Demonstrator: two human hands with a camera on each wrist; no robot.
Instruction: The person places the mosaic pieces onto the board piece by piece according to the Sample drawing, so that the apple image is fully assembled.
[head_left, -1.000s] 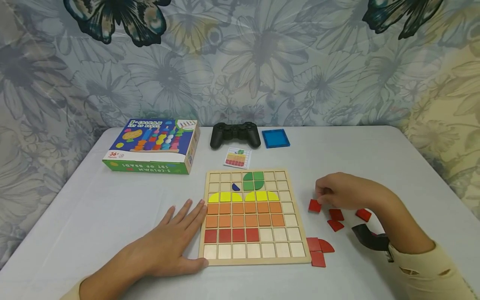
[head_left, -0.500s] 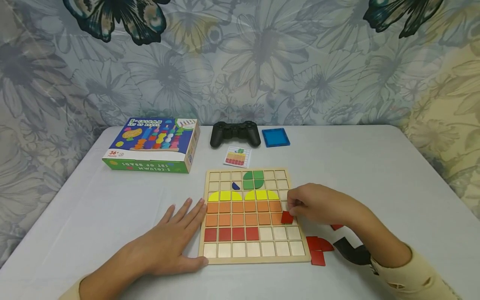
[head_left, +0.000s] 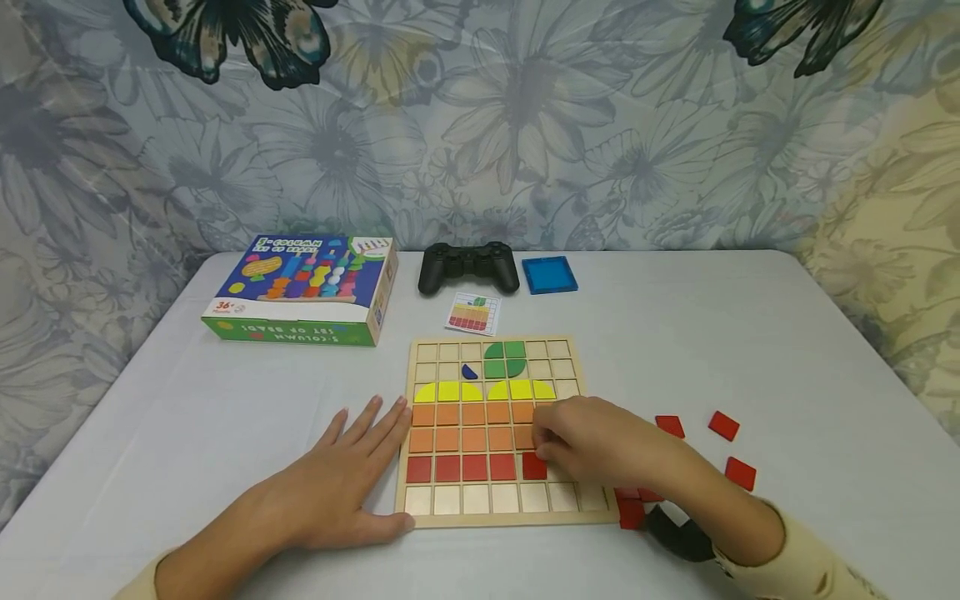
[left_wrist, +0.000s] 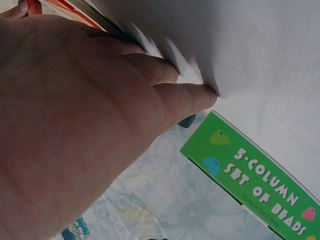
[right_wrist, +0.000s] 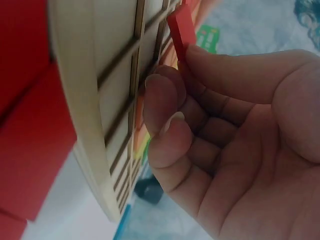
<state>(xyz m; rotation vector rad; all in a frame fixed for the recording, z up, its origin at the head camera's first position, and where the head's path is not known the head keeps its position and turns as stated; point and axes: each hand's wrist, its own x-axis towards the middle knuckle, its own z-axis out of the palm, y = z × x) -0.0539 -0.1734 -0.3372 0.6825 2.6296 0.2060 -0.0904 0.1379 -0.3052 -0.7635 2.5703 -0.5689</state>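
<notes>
A wooden grid board (head_left: 510,521) holds green, yellow, orange and red tiles in rows, plus one small blue tile (head_left: 469,372). My right hand (head_left: 600,442) pinches a red square tile (head_left: 535,467) between thumb and fingers, at the cell just right of the red row. In the right wrist view the red tile (right_wrist: 181,31) stands tilted close to the grid. At the board's left edge my left hand (head_left: 330,492) lies flat with fingers spread, fingertips against the frame; the left wrist view shows its fingers straight on the cloth.
Several loose red tiles (head_left: 724,426) lie right of the board, some partly hidden under my right arm. Behind the board are a printed pattern card (head_left: 473,314), a black game controller (head_left: 468,268), a blue square tray (head_left: 550,275) and a bead-set box (head_left: 300,292).
My right hand has carried the red tile from the loose pieces leftward over the board to the red row. My left hand has stayed in place.
</notes>
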